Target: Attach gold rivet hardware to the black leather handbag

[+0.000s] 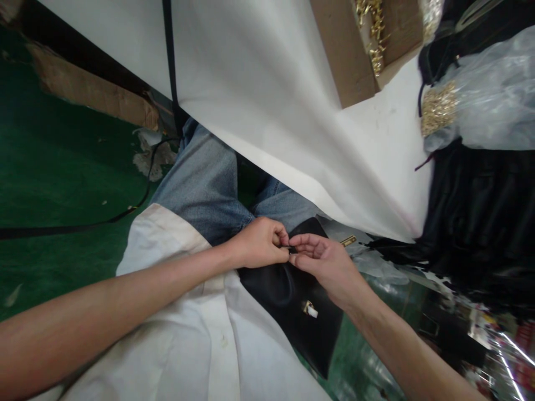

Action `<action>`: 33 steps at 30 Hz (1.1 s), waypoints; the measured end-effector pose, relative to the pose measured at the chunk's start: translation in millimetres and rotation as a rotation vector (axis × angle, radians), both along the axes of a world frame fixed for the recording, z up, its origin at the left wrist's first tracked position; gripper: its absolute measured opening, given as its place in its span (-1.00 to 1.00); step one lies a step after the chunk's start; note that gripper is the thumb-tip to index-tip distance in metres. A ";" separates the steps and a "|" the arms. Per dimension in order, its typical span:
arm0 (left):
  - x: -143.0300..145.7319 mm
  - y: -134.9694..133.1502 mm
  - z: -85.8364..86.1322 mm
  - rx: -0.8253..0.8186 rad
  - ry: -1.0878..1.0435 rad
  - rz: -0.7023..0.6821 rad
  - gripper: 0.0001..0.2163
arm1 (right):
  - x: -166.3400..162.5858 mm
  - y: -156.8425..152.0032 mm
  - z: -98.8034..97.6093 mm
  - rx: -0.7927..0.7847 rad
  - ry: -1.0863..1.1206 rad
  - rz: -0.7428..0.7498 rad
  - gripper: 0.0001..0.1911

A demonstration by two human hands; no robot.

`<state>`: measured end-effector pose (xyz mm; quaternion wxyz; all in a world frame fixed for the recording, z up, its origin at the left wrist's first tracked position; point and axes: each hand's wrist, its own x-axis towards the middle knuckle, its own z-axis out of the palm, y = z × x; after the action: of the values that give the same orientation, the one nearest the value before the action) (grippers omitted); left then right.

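Observation:
A black leather-like bag (288,295) lies across my lap, with a small gold fitting (309,309) that carries a white bit on its face. Above it, my left hand (263,242) is closed in a pinch, thumb and fingertips meeting at a small dark piece (291,250). From the other side my right hand (328,264) pinches at the same piece, its fingertips almost touching those of the left. What the piece is, and whether it joins the bag, I cannot make out. Just beyond the right hand a gold metal bar (348,240) sticks out.
A white-covered table (271,100) slopes across in front of my knees. On it stands a cardboard box (346,61) of gold hardware, beside a clear plastic bag (493,94) with gold pieces. Black material (472,223) hangs at right; a black strap (83,227) trails over the green floor (62,167).

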<state>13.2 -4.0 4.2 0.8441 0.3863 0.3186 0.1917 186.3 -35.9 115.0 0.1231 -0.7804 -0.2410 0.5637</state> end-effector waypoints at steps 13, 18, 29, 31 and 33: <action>0.0 -3.5 4.1 -0.027 0.042 0.011 -0.89 | -2.3 -5.7 -0.6 -0.023 -0.037 -0.158 -0.48; -0.4 -1.5 6.6 -0.052 0.047 0.012 -0.90 | -7.5 -4.3 -1.3 -0.026 -0.059 -0.209 -0.48; -5.3 -2.0 10.6 -0.040 0.045 -0.017 -0.90 | -4.7 -8.1 -1.7 -0.009 -0.074 -0.079 -0.56; -4.0 -3.2 10.6 -0.021 0.052 -0.008 -0.90 | -6.3 -8.6 -2.6 0.001 -0.095 -0.091 -0.58; -2.8 -4.2 9.2 -0.006 0.062 0.009 -0.88 | -8.5 -8.4 -3.8 0.005 -0.111 -0.113 -0.59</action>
<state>10.4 -8.2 13.3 0.8341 0.3879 0.3472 0.1824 177.9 -44.3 111.2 0.1429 -0.8225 -0.2046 0.5110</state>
